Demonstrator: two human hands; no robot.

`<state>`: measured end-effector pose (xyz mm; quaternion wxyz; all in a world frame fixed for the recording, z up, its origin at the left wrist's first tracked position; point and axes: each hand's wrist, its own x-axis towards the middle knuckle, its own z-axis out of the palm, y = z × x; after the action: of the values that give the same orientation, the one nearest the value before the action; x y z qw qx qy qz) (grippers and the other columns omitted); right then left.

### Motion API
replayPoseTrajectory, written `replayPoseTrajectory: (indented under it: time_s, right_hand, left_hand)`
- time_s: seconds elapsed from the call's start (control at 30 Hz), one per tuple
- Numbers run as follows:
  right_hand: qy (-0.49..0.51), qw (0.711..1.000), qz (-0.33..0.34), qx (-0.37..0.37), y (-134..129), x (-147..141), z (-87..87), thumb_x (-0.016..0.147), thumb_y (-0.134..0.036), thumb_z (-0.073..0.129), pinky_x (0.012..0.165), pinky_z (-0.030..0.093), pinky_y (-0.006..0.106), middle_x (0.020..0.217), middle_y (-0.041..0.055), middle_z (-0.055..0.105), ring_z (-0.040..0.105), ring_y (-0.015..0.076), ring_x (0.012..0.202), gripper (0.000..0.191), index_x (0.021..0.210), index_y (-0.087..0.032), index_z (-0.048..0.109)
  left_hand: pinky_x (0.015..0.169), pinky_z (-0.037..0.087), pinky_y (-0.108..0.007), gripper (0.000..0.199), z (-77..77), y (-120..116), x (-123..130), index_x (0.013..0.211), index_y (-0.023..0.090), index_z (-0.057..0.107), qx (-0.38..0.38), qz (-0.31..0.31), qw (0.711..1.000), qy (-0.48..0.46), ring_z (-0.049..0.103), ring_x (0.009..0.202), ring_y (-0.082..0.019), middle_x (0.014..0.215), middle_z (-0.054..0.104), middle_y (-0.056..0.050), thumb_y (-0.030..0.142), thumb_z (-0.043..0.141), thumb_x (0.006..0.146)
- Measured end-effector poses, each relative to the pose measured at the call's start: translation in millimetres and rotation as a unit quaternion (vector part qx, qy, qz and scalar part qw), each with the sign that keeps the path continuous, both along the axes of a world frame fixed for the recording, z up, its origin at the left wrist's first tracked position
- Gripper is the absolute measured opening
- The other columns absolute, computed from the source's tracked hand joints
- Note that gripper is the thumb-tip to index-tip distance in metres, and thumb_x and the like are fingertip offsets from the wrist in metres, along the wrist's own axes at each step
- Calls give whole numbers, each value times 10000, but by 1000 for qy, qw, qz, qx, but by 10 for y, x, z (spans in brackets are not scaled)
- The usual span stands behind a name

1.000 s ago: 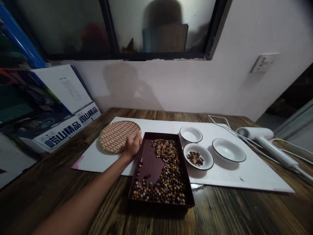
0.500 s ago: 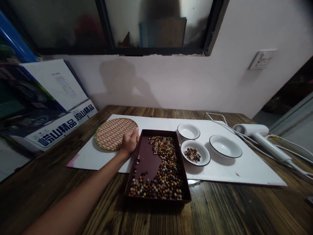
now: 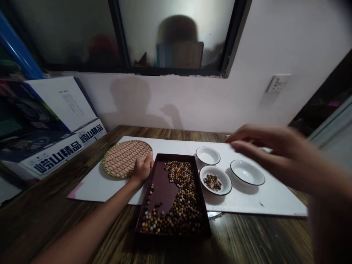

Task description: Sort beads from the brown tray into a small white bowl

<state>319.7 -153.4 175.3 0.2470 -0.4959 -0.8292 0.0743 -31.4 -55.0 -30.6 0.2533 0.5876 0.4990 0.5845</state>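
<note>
My left hand (image 3: 142, 169) rests loosely curled against the left rim of a dark maroon tray (image 3: 162, 190), touching the edge of a round woven bamboo mat (image 3: 123, 158). The tray holds several mixed brown, cream and black beads (image 3: 178, 205). My right hand (image 3: 261, 150) hovers, blurred, above the white board (image 3: 264, 200), near the back bowl. Its fingers curve and any small object in them is hard to see. Three white enamel bowls stand right of the tray: a small empty one (image 3: 208, 156), one holding beads (image 3: 227, 179), and a larger empty one (image 3: 247, 172).
The white board lies on a dark wooden table (image 3: 242, 234). Printed boxes (image 3: 52, 157) lean at the left against a white wall, which has a socket (image 3: 277, 83) and a frosted window above. My right forearm blocks the table's right side.
My right hand has come in from the right, covering the hair dryer and its cords. The whole view has shifted slightly. My left hand stays at the tray's rim.
</note>
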Motion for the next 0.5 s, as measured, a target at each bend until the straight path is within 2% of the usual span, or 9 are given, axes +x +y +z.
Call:
replayPoseTrajectory:
  time_s: [0.07, 0.13, 0.2, 0.27, 0.33, 0.5]
  right_hand:
    - [-87, 990, -23, -107, 260, -3, -212, 924, -486, 634, 666, 525, 289, 969, 50, 746, 676, 178, 773, 299, 1076, -256, 752]
    - [-193, 957, -75, -202, 543, 21, -490, 862, -445, 700, 702, 515, 322, 975, 69, 760, 688, 206, 783, 324, 1106, -240, 762]
    - [-243, 944, -105, -197, 763, 57, -743, 835, -416, 717, 718, 499, 338, 1003, 83, 760, 693, 234, 827, 335, 1113, -234, 766]
    - [-274, 933, -132, -195, 876, 80, -906, 823, -418, 716, 690, 479, 344, 985, 101, 757, 695, 259, 834, 312, 1052, -216, 782]
    - [-292, 922, -149, -205, 899, 74, -973, 817, -424, 713, 656, 461, 344, 968, 118, 753, 695, 271, 822, 304, 1011, -201, 787]
    - [-308, 906, -156, -245, 856, -19, -979, 790, -369, 732, 610, 437, 336, 882, 119, 738, 677, 259, 737, 220, 886, -175, 775]
  left_hand:
    - [548, 354, -299, 555, 3, 0, -1, 459, 221, 454, -3, 1, 1000, -1, 430, 475, -131, 456, 443, 2, 485, 460, 946]
    - [543, 350, -299, 555, 6, -1, -1, 460, 220, 456, -6, 0, 1000, 0, 426, 473, -131, 452, 438, 3, 492, 459, 944]
    - [539, 348, -297, 561, 9, -4, 1, 460, 221, 453, -7, 0, 1000, 1, 422, 472, -131, 449, 434, 3, 507, 456, 943]
    - [535, 349, -296, 567, 14, -9, 7, 461, 221, 451, -10, 0, 1000, 0, 425, 473, -131, 449, 434, 3, 523, 454, 941]
    - [530, 349, -293, 568, 22, -18, 15, 464, 221, 449, -16, -1, 1000, -3, 426, 470, -131, 449, 434, 3, 531, 454, 940]
    - [533, 353, -292, 567, 39, -28, 23, 469, 221, 447, -7, -3, 1000, 4, 429, 471, -133, 453, 442, 3, 522, 444, 949]
